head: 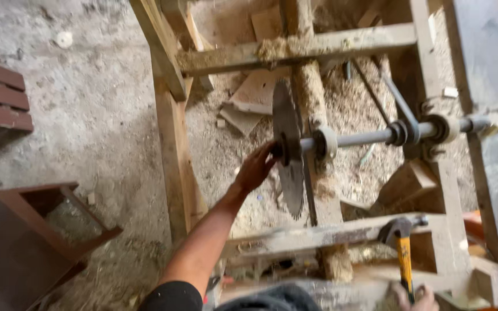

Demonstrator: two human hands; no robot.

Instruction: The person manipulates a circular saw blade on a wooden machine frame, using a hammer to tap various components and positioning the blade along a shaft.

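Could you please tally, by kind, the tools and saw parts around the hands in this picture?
Saw blades: 1, touched by the left hand at its hub
Shafts: 1
Hammers: 1, held by the right hand
Total: 3

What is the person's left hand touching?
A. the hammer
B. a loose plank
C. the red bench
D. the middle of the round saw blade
D: the left hand reaches to the hub of the saw blade on its shaft, while the right hand holds the hammer.
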